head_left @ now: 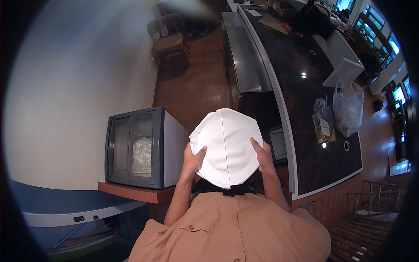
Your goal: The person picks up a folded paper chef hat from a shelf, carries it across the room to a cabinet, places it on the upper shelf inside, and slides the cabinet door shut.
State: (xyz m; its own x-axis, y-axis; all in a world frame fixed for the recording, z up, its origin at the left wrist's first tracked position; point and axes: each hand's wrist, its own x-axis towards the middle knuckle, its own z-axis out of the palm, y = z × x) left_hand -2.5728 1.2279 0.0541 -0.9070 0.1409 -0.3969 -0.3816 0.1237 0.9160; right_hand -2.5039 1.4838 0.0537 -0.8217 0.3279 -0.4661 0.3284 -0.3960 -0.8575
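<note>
White folded sheet [240,150], one: roughly round with angular edges, creased down the middle, held up in front of a tan shirt [266,222]. Paper or thin card was suggested by the crisp folds; it was judged light, moderately stiff, easily dented and not very slippery. The best hold was judged to be at opposite side edges, with light pressure, so that the crease would not be buckled.

Left hand [194,160]: curled on the left edge, thumb laid over the upper face; fingers hidden from view.

Right hand [263,158]: matched on the right edge, thumb likewise on top, fingers mostly hidden. The sheet was gripped by both.

Glass-fronted cabinet [142,150]: placed to the left, on a red-brown ledge [131,192].

Dark counter [312,174], pale-edged: set to the right. Small plastic bag [323,124] and larger plastic bag [348,109]: laid on it, side by side.

Chair [169,43]: seen well beyond.
</note>
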